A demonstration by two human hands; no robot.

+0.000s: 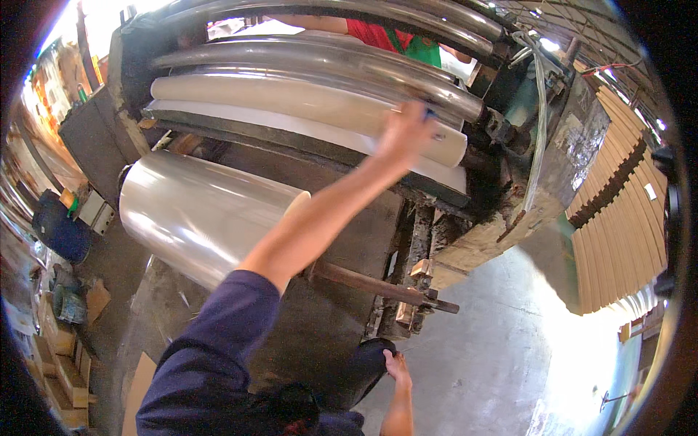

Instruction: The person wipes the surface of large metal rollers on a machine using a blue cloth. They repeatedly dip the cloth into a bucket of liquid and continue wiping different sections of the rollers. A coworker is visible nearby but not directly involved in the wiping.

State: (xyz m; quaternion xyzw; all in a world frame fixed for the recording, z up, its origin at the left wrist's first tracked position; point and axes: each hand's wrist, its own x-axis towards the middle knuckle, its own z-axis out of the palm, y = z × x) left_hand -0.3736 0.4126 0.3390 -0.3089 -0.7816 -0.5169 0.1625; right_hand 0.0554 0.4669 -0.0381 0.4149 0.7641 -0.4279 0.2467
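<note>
My left arm, in a dark blue sleeve, stretches up across the machine. My left hand (407, 134) is at the right part of a cream roller (291, 100), blurred by motion. A small dark blue bit (430, 114) shows at its fingertips; whether the hand grips it I cannot tell. White sheet (276, 125) runs along beneath the roller. Below my forearm lies a large roll of shiny clear film (196, 207) on a metal shaft (371, 282). My right hand (397, 368) rests low on a dark rounded surface (367, 363), its fingers partly out and nothing visible in it.
Shiny metal rollers (305, 58) cross above the cream one. Beyond them a person in a red and green garment (392, 40) is partly hidden. Stacked brown boards (618, 218) stand at the right, past the machine's side frame (538, 167). Cardboard pieces (69, 370) lie lower left.
</note>
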